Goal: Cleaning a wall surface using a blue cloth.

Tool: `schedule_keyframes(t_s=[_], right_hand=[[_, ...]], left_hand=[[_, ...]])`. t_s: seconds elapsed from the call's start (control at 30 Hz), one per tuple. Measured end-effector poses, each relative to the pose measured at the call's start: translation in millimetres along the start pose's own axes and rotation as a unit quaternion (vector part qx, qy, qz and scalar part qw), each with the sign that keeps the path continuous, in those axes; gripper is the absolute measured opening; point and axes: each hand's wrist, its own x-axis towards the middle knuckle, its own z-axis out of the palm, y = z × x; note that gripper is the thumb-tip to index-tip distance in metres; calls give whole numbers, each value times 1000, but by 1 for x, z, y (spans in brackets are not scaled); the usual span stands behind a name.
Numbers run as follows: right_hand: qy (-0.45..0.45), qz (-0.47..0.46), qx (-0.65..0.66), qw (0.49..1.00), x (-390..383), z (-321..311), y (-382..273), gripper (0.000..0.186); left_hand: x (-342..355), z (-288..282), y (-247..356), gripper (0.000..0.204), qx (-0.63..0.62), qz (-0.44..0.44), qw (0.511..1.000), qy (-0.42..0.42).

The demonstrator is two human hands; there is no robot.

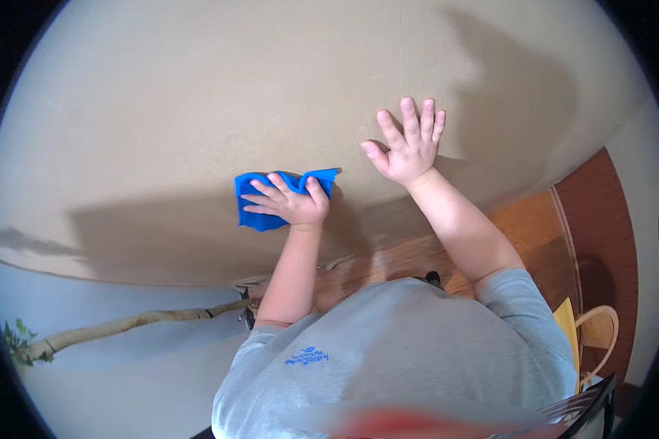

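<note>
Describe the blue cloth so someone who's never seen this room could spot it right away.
Start at the broad tan surface filling most of the view. The left hand presses a crumpled blue cloth flat against it. It is the only bright blue thing there; the right hand beside it lies bare, fingers spread.

No packages, labels, signs or screens are in view here.
</note>
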Motion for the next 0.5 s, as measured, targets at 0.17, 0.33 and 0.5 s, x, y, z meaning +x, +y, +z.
schedule_keyframes(t_s=[0.17,0.33,0.5], right_hand=[[6,-44,-22,999,-7,13,3,61],[22,-56,19,998,-8,18,3,58],[31,-65,56,996,-6,23,-9,55]], left_hand=[[50,-11,53,82,-66,-125,989,-52],[129,-12,83,90,-33,-93,995,13],[84,0,65,94,23,-58,998,11]])
